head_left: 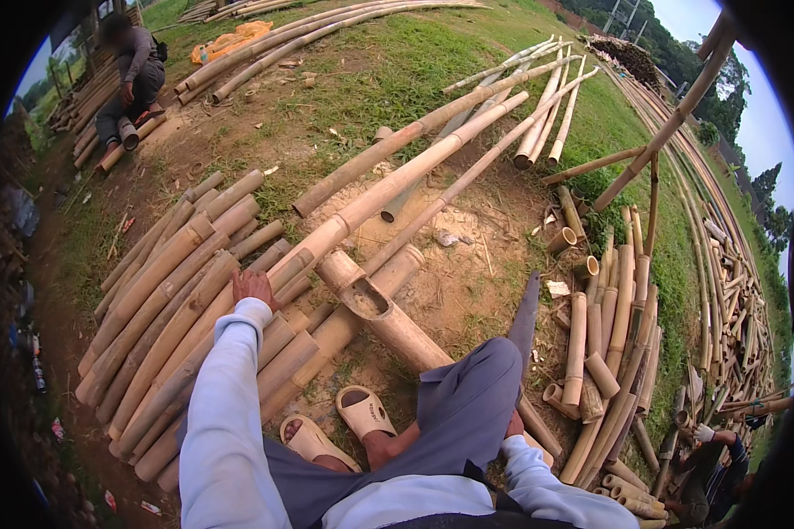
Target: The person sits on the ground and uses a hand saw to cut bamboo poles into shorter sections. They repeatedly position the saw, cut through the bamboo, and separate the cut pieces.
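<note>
1. The left hand (254, 288) reached forward on an extended arm, back uppermost, resting on bamboo with bent fingers; I couldn't tell how firmly they gripped.
2. The right hand (514, 426) sat low beside the bent knee, mostly hidden, its grip impossible to make out; a dark, tapering blade (524, 322) stuck up beyond that knee.
3. The long bamboo pole (415, 178), smooth, tan and ringed at its joints, stretched outward from the left hand, near a notched bamboo log (408, 333).
4. Cut bamboo lengths (169, 263) lay piled leftward on brown soil (238, 145); grass (406, 66) spread beyond.
</note>
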`<state>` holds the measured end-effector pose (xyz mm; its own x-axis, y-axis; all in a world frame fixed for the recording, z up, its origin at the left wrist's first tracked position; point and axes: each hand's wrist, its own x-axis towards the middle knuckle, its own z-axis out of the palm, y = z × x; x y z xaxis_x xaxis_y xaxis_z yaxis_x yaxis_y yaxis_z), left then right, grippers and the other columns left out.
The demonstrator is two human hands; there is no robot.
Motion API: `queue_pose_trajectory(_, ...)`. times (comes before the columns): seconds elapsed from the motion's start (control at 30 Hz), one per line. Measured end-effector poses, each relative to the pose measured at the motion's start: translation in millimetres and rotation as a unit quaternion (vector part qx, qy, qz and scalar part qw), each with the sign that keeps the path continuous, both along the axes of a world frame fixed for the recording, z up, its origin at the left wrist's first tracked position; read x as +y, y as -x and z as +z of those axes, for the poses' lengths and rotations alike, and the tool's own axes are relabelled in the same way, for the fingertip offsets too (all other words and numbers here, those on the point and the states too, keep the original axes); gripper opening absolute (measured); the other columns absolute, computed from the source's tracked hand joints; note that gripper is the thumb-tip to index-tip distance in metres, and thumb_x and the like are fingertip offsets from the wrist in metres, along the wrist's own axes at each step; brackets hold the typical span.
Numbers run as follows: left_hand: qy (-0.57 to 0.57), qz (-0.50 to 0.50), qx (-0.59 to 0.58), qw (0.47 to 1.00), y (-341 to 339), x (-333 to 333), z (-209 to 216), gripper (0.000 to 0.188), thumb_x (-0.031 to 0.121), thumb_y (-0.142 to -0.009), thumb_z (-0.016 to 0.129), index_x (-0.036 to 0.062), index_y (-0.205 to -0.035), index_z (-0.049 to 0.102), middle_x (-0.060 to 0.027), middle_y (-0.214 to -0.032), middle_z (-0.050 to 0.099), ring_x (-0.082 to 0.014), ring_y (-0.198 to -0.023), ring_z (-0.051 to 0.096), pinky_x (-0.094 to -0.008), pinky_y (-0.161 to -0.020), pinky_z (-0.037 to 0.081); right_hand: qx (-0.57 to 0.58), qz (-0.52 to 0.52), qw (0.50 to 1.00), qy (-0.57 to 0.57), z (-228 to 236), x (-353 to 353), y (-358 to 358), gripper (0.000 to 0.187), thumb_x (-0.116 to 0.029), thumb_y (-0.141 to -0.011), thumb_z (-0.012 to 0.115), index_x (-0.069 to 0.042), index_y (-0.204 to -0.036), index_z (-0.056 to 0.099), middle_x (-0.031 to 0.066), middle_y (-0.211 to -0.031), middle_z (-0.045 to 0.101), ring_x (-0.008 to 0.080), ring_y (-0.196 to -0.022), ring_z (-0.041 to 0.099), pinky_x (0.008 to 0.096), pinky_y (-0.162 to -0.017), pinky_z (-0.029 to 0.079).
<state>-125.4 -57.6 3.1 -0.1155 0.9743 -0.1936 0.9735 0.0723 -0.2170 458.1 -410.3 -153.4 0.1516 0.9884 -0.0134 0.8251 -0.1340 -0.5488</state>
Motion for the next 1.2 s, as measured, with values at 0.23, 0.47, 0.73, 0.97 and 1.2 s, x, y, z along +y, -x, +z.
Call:
queue_pose_trajectory(0.23,-0.009,-0.001,-0.002,1.000,19.9,0.3,-8.7,0.078,0.047,-0.067,0.078,0.0047,-0.130,0.063,-0.0122,-0.143,0.054,-0.0244,-0.147,0.031,-0.0532,-0.122,0.013,-0.064,-0.143,0.987,0.040,10.7,34.8,12.3,0.035,-0.032,-0.093,0.055,-0.016,-0.124,0.060,0.0135,-0.116,0.060,0.0360,-0.112,0.058,0.0475,-0.091,0.050)
queue_pose_trajectory(0.47,-0.036,-0.003,0.030,0.999,22.0,-15.9,-6.6,0.083,0.059,-0.066,0.081,0.0058,-0.129,0.067,-0.0127,-0.149,0.046,-0.0299,-0.151,0.021,-0.0544,-0.121,0.009,-0.111,-0.135,0.976,0.134,-25.2,47.5,-26.2,0.031,-0.033,-0.095,0.053,-0.014,-0.117,0.063,0.0133,-0.109,0.065,0.0367,-0.106,0.062,0.0473,-0.088,0.050)
queue_pose_trajectory(0.73,-0.077,-0.032,-0.016,0.996,39.2,-36.3,-14.3,0.079,0.049,-0.066,0.085,0.0057,-0.129,0.063,-0.0099,-0.157,0.035,-0.0293,-0.155,0.011,-0.0549,-0.123,0.010,-0.155,-0.086,0.964,0.200,-29.7,36.1,-33.5,0.030,-0.034,-0.096,0.053,-0.013,-0.112,0.066,0.0136,-0.103,0.068,0.0370,-0.099,0.064,0.0480,-0.085,0.050)
queue_pose_trajectory(0.97,-0.114,-0.050,-0.050,0.991,30.1,-35.3,-1.6,0.076,0.052,-0.070,0.082,0.0062,-0.128,0.061,-0.0106,-0.147,0.046,-0.0285,-0.150,0.025,-0.0541,-0.121,0.016,-0.153,-0.077,0.965,0.198,-22.3,50.4,-43.5,0.029,-0.034,-0.095,0.054,-0.012,-0.110,0.066,0.0138,-0.100,0.068,0.0371,-0.097,0.065,0.0483,-0.083,0.050)
queue_pose_trajectory(1.2,-0.027,-0.030,0.060,0.997,-8.9,-7.2,8.5,0.065,0.051,-0.074,0.077,0.0083,-0.120,0.063,-0.0102,-0.128,0.062,-0.0236,-0.126,0.050,-0.0412,-0.105,0.034,-0.156,-0.086,0.963,0.202,-15.9,49.2,-47.9,0.028,-0.033,-0.095,0.055,-0.011,-0.108,0.067,0.0139,-0.097,0.069,0.0372,-0.094,0.066,0.0486,-0.082,0.050)
